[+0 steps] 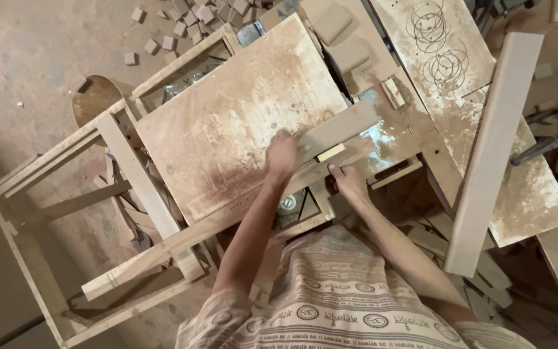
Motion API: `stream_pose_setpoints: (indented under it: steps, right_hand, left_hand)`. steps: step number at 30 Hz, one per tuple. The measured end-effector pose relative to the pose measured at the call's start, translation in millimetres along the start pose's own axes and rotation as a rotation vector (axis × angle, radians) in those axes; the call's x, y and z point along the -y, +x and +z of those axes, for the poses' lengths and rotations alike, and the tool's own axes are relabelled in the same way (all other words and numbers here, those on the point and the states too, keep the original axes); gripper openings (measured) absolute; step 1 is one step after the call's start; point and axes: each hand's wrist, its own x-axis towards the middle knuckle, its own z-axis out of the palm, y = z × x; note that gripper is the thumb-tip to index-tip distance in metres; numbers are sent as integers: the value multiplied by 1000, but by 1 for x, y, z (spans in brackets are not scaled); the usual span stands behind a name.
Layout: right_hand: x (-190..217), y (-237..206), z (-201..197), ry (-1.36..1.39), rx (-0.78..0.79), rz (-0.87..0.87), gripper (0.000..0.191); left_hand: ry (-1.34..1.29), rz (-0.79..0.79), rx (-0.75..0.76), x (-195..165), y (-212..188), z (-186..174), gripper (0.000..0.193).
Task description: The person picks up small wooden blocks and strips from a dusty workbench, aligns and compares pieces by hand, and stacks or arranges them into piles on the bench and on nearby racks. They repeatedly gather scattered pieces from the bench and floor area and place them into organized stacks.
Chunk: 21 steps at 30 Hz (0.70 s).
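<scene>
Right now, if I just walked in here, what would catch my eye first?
Probably the two bare hands at the centre: the left hand presses a flat wooden strip onto the dusty workbench top, the right hand at the bench edge. Next, the long pale board leaning on the right, and small wooden blocks scattered on the floor above.

Head camera looks steeply down, fairly close, over the dusty workbench [227, 129].

table top [227, 123]: we see pale tan, dusted reddish brown
shirt [337, 304]: cream, dark bands of round emblems
right panel [447, 61]: beige, pencilled circles
</scene>
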Motion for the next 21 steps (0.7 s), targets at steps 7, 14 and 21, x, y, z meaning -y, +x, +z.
stream_pose_setpoints:
  steps: [7, 14, 21]
  right_hand:
    - [3, 1, -5, 78, -4, -35, 57]
    - [10, 12, -3, 127, 44, 29, 55]
    - [93, 76, 10, 250, -37, -180, 50]
  left_hand:
    - [28, 125, -244, -52, 14, 5, 46]
    - [36, 41, -165, -54, 30, -5, 48]
    - [17, -20, -141, -26, 106, -53, 38]
